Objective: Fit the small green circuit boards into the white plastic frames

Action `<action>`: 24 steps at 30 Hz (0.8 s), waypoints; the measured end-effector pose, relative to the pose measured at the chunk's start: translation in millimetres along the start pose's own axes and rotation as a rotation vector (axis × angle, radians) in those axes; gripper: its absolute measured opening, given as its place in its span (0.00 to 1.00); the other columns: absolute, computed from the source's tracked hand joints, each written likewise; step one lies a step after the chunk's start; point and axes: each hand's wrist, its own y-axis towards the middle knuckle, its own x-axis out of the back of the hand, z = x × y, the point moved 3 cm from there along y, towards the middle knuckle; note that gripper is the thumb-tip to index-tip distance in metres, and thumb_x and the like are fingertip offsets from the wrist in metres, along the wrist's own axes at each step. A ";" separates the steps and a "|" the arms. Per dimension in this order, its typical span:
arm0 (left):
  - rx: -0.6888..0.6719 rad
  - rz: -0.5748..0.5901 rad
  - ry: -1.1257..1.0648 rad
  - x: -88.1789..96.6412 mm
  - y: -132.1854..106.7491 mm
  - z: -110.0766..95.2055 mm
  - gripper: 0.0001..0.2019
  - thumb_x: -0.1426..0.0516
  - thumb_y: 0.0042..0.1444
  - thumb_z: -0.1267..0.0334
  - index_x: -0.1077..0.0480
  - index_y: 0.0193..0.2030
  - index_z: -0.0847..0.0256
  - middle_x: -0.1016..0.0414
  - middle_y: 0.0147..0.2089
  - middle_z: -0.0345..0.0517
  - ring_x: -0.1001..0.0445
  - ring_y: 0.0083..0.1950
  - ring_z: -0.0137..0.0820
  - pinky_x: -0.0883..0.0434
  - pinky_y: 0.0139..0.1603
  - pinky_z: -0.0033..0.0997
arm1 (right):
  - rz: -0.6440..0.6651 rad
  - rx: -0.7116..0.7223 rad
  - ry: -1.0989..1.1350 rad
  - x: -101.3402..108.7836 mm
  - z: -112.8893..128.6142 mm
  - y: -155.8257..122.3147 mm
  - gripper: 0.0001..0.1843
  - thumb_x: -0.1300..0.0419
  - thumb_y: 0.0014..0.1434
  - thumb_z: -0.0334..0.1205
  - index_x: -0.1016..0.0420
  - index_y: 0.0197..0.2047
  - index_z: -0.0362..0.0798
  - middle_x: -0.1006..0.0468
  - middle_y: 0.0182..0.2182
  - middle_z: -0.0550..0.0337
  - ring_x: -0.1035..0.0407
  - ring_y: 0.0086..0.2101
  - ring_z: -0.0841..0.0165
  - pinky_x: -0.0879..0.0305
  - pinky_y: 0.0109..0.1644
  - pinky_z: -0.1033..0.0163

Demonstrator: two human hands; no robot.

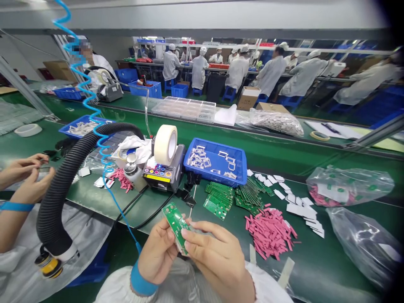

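Note:
My left hand (pixel 158 252) and my right hand (pixel 217 256) are both closed on one small green circuit board (pixel 175 222), held tilted just above the table's near edge. The left fingers grip its lower left side. The right thumb and fingers pinch its right edge. Ahead of my hands lies a stack of more green circuit boards (pixel 235 197). A heap of pink strips (pixel 269 231) lies to the right, and white labels (pixel 296 202) are scattered beyond it.
A tape dispenser (pixel 164 162) with a white roll stands at centre, beside a blue tray (pixel 217 162) of small metal frames. A black corrugated hose (pixel 67 176) arcs at left. A co-worker's hands (pixel 23 176) work at far left. Plastic bags (pixel 349 185) lie right.

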 end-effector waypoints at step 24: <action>0.196 0.009 0.066 34.3 68.1 38.1 0.21 0.33 0.36 0.60 0.25 0.42 0.51 0.29 0.55 0.48 0.34 0.56 0.49 0.34 0.52 0.48 | 0.252 -0.596 -0.597 114.9 -142.7 22.5 0.06 0.44 0.54 0.36 0.32 0.38 0.48 0.26 0.36 0.58 0.31 0.37 0.67 0.35 0.42 0.63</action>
